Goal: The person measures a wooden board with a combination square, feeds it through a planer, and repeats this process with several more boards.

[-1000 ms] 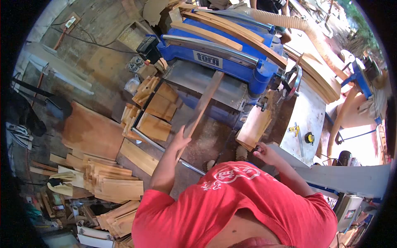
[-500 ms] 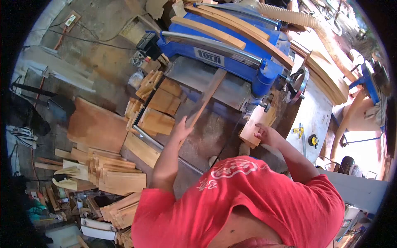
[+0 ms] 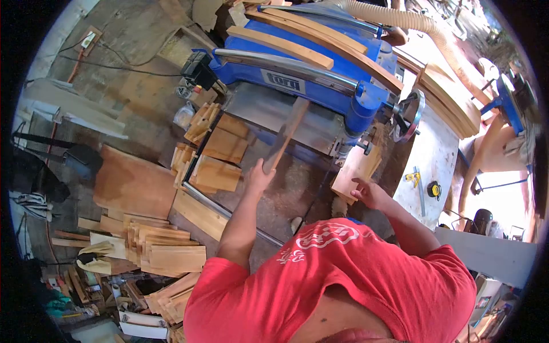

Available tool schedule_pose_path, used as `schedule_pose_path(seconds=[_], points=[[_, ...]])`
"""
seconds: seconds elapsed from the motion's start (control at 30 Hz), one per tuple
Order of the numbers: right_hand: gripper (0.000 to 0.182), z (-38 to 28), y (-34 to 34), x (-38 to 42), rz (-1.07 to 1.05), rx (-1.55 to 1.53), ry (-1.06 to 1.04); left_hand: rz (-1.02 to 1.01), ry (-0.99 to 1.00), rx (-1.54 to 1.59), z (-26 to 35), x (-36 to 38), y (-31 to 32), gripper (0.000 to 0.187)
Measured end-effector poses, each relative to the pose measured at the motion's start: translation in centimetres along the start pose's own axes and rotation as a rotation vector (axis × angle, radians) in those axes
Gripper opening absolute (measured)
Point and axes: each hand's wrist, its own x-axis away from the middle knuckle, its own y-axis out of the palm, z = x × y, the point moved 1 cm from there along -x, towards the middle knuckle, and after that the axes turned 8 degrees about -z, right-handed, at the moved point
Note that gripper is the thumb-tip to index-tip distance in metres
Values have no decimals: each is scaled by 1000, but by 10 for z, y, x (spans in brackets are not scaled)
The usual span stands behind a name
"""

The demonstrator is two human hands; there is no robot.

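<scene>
My left hand point(image 3: 260, 178) grips the near end of a long narrow wooden board point(image 3: 286, 134). The board's far end lies on the grey metal bed point(image 3: 260, 108) of a blue planer machine point(image 3: 349, 106). My right hand point(image 3: 369, 193) rests on a stack of short wooden boards point(image 3: 354, 168) that sits beside the machine, below its hand wheel point(image 3: 409, 114). My red shirt fills the lower part of the view.
Curved wooden strips point(image 3: 286, 47) lie on top of the machine, and a beige dust hose point(image 3: 412, 26) runs off its back. Stacks of cut boards point(image 3: 214, 151) lie on the floor at left. At right, a white table point(image 3: 432, 154) holds a yellow tape measure point(image 3: 436, 189).
My left hand has pushed the long board further into the machine. My right hand moved from the table's corner up onto the stack of short boards.
</scene>
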Motion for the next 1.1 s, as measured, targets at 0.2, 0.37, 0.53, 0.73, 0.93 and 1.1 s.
schedule_pose_path(seconds=[0.2, 0.37, 0.53, 0.73, 0.93, 1.1], points=[[51, -5, 1, 12, 17, 44, 125, 19, -2, -16, 31, 1, -19, 64], [54, 13, 8, 21, 26, 86, 129, 105, 77, -61, 27, -16, -8, 64], [59, 18, 8, 24, -5, 64, 185, 135, 141, -54, 41, -24, -13, 64], [59, 28, 7, 27, 30, 100, 208, 166, 162, -65, 47, -35, -9, 67], [59, 35, 7, 32, 52, 102, 231, 182, 142, -75, 61, -47, -10, 70], [57, 43, 8, 34, 39, 136, 283, 227, 183, -48, 66, -58, -6, 71]])
